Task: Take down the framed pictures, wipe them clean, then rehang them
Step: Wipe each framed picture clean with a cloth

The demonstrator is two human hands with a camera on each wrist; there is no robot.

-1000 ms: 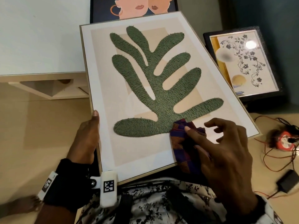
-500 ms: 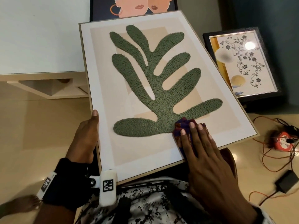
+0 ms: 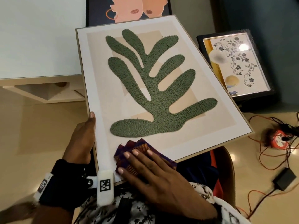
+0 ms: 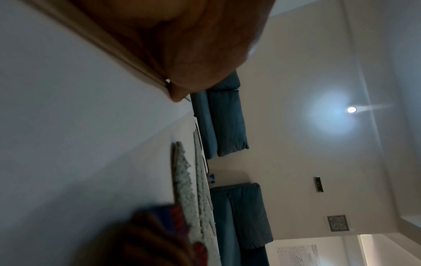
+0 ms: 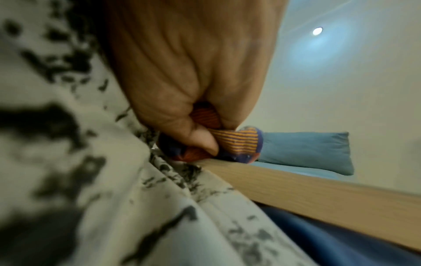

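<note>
A large framed picture [image 3: 202, 126] with a green textured leaf [image 3: 155, 97] lies tilted on my lap. My left hand [image 3: 80, 143] grips its left edge with the thumb on the front; the left wrist view shows that hand [image 4: 182, 45] against the wooden frame edge [image 4: 102, 45]. My right hand [image 3: 134, 159] presses a folded purple and orange cloth [image 3: 140, 145] onto the lower left of the picture, just below the leaf, fingers laid flat. In the right wrist view the thumb of that hand [image 5: 187, 72] pinches the cloth [image 5: 239, 142] above the frame's bottom edge [image 5: 318, 194].
A picture of two faces [image 3: 129, 8] stands behind. A black-framed floral picture [image 3: 234, 65] leans at the right. A white table [image 3: 32, 38] is at the left. On the floor to the right lie a red cable reel [image 3: 279, 139], orange cords and a black adapter [image 3: 284, 178].
My right hand flattened onto the cloth and slid it from the leaf's base down and left to the lower left of the picture. The left hand kept its grip.
</note>
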